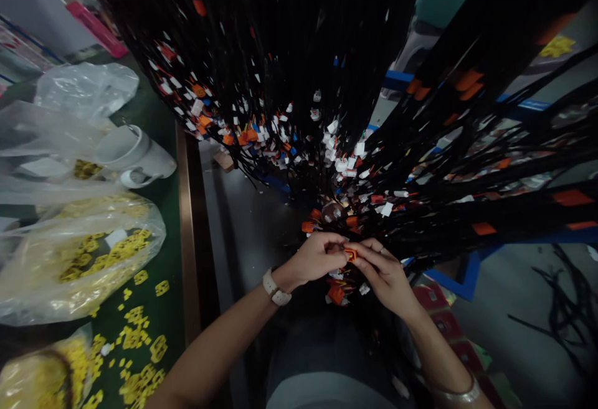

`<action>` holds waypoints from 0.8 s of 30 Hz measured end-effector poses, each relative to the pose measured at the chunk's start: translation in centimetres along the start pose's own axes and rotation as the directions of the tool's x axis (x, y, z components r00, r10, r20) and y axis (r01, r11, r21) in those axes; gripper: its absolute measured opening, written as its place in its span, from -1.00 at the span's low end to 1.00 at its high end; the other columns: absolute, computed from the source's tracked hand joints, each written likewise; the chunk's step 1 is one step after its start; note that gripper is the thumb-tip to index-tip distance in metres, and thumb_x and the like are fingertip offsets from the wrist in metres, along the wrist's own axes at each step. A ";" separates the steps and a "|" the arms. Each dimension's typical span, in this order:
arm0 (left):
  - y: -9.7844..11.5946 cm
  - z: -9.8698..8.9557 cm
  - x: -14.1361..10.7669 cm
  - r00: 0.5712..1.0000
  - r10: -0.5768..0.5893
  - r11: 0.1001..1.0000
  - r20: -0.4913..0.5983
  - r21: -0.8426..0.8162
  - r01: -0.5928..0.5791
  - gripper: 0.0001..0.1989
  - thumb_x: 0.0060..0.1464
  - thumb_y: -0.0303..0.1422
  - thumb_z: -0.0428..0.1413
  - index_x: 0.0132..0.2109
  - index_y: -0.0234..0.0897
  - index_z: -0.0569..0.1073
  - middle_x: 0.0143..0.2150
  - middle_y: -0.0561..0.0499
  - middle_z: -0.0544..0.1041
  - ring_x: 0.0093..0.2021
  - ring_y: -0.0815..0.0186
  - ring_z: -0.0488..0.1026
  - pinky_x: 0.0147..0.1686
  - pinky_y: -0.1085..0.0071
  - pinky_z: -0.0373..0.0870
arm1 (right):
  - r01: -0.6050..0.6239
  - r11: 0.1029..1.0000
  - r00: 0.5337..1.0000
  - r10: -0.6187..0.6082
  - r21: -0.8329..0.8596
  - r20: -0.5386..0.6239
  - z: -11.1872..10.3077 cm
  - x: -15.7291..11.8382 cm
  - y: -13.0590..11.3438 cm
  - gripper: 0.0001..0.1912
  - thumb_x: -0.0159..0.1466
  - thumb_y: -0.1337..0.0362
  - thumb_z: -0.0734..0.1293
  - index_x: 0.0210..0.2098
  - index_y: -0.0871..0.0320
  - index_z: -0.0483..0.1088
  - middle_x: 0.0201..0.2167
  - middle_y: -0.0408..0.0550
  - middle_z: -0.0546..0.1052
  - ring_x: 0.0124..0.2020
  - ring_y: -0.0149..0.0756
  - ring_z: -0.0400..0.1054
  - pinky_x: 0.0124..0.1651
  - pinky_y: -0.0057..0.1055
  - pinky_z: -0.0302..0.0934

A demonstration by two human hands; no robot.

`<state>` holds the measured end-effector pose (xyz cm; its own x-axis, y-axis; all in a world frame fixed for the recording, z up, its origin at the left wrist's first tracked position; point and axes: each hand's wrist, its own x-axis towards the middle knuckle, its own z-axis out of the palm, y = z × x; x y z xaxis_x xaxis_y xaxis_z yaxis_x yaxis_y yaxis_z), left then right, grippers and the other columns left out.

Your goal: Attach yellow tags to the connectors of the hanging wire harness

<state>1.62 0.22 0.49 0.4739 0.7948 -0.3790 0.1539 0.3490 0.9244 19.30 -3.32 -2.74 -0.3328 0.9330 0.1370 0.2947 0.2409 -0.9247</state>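
Observation:
Just in front of my body, both hands meet at a small orange connector [350, 254] with a yellowish inside. My left hand [322, 256], with a pale watch strap at the wrist, pinches it from the left. From the other side, the thumb and fingers of my right hand [380, 272] grip the same connector. More orange connectors [335, 294] on wires dangle just below the hands. Behind them hang dense bundles of black cables [299, 35], their ends carrying white connectors [343, 163] along with orange and blue ones.
On the green tabletop [168, 222] at left lie plastic bags [112, 253] of small yellow plastic parts, loose yellow parts [135, 334] and a tipped white mug [135, 150]. A blue frame [462, 278] stands at right. Black cables [560, 297] lie on the floor there.

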 end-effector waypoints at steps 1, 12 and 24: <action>0.0 0.0 0.0 1.000 0.003 1.000 -0.005 0.006 -0.003 -0.89 -0.09 -0.45 0.04 -0.38 -0.40 0.42 -0.58 0.17 0.15 -0.55 0.51 0.03 -0.56 0.50 -0.04 | -0.001 1.000 1.000 0.001 0.005 -0.003 0.0 0.0 0.0 -0.61 0.31 0.38 0.20 0.07 -0.13 0.32 -0.25 -0.12 0.35 -0.19 -0.35 0.28 -0.16 -0.43 0.17; -0.1 0.1 -0.1 1.000 -0.004 1.000 -0.004 -0.025 0.004 -0.89 -0.07 -0.41 0.08 -0.38 -0.40 0.43 -0.59 0.18 0.13 -0.56 0.52 0.02 -0.56 0.51 -0.05 | -0.017 1.000 1.000 0.017 -0.002 0.002 0.0 0.1 0.0 -0.63 0.30 0.36 0.21 0.05 -0.11 0.34 -0.26 -0.11 0.36 -0.22 -0.34 0.29 -0.17 -0.41 0.19; 0.2 -2.8 0.2 0.997 -0.067 0.884 0.039 0.466 0.041 -0.74 0.04 -0.32 -0.01 -0.29 -0.35 0.54 -0.48 0.04 0.45 -0.49 0.45 0.30 -0.46 0.53 0.18 | -0.219 0.918 0.964 0.257 0.332 -0.075 -0.6 -0.2 -0.8 -0.74 0.29 0.19 0.22 -0.05 0.03 0.39 -0.19 -0.01 0.49 -0.37 -0.34 0.37 -0.41 -0.44 0.27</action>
<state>-0.70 1.86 0.48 0.4961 0.7494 -0.4385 0.5599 0.1099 0.8212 19.65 -3.52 -1.82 -0.1781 0.9808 -0.0790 0.0458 -0.0719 -0.9964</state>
